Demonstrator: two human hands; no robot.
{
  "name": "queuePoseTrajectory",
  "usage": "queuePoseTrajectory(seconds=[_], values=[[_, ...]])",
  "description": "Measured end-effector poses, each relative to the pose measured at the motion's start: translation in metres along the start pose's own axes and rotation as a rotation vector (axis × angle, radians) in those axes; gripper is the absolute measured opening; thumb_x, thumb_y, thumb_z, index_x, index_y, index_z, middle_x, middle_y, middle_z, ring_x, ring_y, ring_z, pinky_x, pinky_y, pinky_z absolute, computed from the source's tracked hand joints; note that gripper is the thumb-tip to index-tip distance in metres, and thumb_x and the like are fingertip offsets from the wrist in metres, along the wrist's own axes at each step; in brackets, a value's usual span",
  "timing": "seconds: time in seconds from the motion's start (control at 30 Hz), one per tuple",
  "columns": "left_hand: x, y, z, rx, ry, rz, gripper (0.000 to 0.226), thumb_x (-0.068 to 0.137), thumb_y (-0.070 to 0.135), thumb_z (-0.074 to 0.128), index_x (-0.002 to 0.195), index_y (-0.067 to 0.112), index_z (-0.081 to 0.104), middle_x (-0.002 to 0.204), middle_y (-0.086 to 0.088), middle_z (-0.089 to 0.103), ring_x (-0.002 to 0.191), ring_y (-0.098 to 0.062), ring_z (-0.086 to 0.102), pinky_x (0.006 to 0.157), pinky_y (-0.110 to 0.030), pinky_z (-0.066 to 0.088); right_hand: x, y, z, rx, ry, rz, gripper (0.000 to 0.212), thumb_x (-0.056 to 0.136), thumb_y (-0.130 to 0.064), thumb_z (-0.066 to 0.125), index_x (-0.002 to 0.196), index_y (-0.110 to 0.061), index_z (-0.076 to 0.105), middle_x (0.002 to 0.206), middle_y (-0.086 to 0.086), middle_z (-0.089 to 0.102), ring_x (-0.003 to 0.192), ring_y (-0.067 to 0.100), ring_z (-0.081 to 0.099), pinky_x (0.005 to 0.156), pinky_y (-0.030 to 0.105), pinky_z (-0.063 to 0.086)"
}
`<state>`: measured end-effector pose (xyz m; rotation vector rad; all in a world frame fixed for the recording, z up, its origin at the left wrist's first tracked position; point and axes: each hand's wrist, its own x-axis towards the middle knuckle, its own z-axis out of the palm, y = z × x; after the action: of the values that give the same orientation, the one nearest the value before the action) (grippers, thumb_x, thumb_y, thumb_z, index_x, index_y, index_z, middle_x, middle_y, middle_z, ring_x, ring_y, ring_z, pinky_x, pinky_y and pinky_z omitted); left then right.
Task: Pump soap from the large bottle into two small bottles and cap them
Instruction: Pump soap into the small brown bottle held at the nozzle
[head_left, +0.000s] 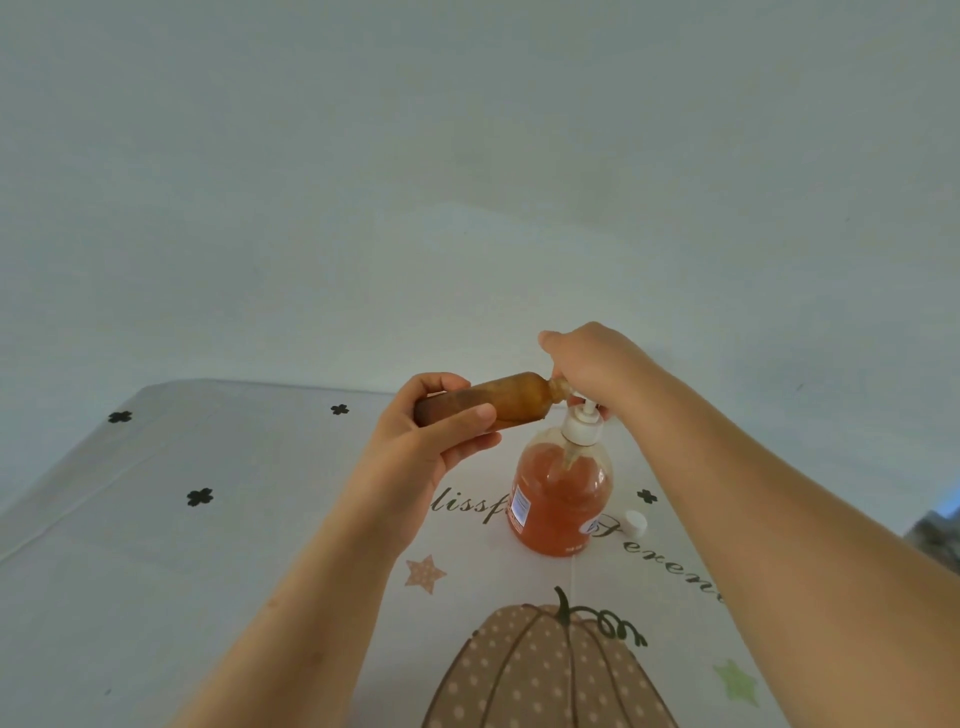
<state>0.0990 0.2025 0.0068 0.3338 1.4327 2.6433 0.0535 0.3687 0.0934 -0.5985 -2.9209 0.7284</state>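
Surface (156, 545) has a pumpkin-print cloth, plain pale wall (467, 156) behind, and the left side's wide open out to the rounded far corner. Left hand (431, 436) grips the small bottle (511, 402) sideways, neck at the pump (584, 421). Right hand (592, 369) is curled over the pump on the large bottle (561, 499). White cap (635, 522) lies just right of it.

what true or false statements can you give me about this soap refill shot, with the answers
1. The left hand holds the small bottle on its side, neck toward the pump. True.
2. The large bottle lies tipped over. False: it stands upright on the tablecloth.
3. The right hand is on top of the pump. True.
4. The white cap is on the small bottle. False: it lies on the tablecloth beside the large bottle.
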Motion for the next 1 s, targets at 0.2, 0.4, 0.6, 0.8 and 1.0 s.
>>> queuePoseTrajectory(seconds=[0.2,0.4,0.6,0.8,1.0], values=[[0.002,-0.002,-0.002,0.01,-0.005,-0.011,0.039,0.067,0.007,0.077,0.103,0.007,0.059,0.107,-0.02,0.064,0.091,-0.03,0.072,0.082,-0.032,0.059,0.004,0.004,0.005,0.017,0.021,0.002,0.043,0.091,-0.038,0.036,0.089,-0.01,0.069,0.066,0.006,0.063,0.06,0.024,0.056,0.073,0.034,0.048],[0.007,-0.006,-0.006,0.02,0.007,-0.033,0.041,0.066,0.005,0.077,0.102,0.007,0.059,0.106,-0.017,0.063,0.09,-0.027,0.072,0.083,-0.035,0.06,0.013,0.01,0.016,0.015,0.027,-0.012,0.042,0.092,-0.04,0.038,0.092,-0.012,0.069,0.077,0.005,0.066,0.067,0.023,0.058,0.071,0.034,0.045],[0.007,-0.007,-0.006,0.016,-0.006,-0.029,0.042,0.067,0.001,0.079,0.103,0.007,0.058,0.102,-0.017,0.065,0.09,-0.028,0.072,0.086,-0.037,0.06,0.011,0.013,0.013,0.034,0.021,-0.038,0.041,0.091,-0.04,0.041,0.092,-0.011,0.069,0.077,0.004,0.067,0.065,0.022,0.057,0.069,0.033,0.044],[0.004,-0.003,-0.003,0.021,-0.002,-0.027,0.039,0.067,0.005,0.077,0.102,0.008,0.059,0.108,-0.02,0.064,0.091,-0.028,0.072,0.082,-0.033,0.059,0.003,0.008,0.01,0.037,0.023,0.0,0.04,0.09,-0.038,0.04,0.09,-0.011,0.069,0.073,0.006,0.067,0.063,0.023,0.058,0.073,0.034,0.048],[0.0,-0.001,0.001,0.005,-0.011,-0.007,0.041,0.068,0.007,0.077,0.104,0.007,0.058,0.111,-0.022,0.064,0.092,-0.029,0.071,0.082,-0.032,0.059,-0.003,-0.001,-0.003,0.005,-0.005,0.008,0.045,0.093,-0.038,0.039,0.093,-0.005,0.069,0.078,0.012,0.07,0.057,0.027,0.058,0.064,0.031,0.049]])
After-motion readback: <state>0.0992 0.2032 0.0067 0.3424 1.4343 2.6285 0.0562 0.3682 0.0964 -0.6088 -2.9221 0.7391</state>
